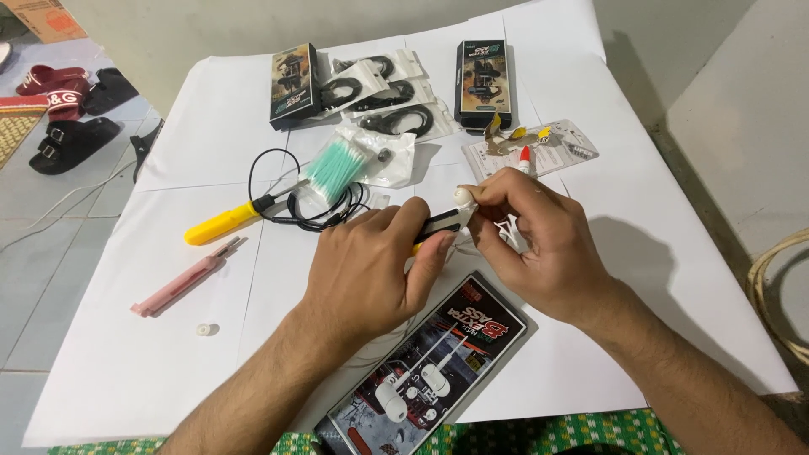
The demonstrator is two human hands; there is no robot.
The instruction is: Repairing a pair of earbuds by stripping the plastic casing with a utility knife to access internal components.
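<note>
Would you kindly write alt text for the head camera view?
Two bare hands work over white paper: the right hand pinches a white earbud, and the left hand holds a black tool against it. Nearby lie a yellow-handled tool, green swabs and an earphone package.

Over white paper sheets [590, 278], the left hand [371, 270] grips a small black-and-yellow tool [440, 226] whose tip meets the white earbud [463, 196] pinched in the right hand [539, 244]. Near the hands lies an earphone box [425, 371]. Far left: a yellow-handled screwdriver [221, 223], a pink tool [179, 286] and green swabs [335, 168].
</note>
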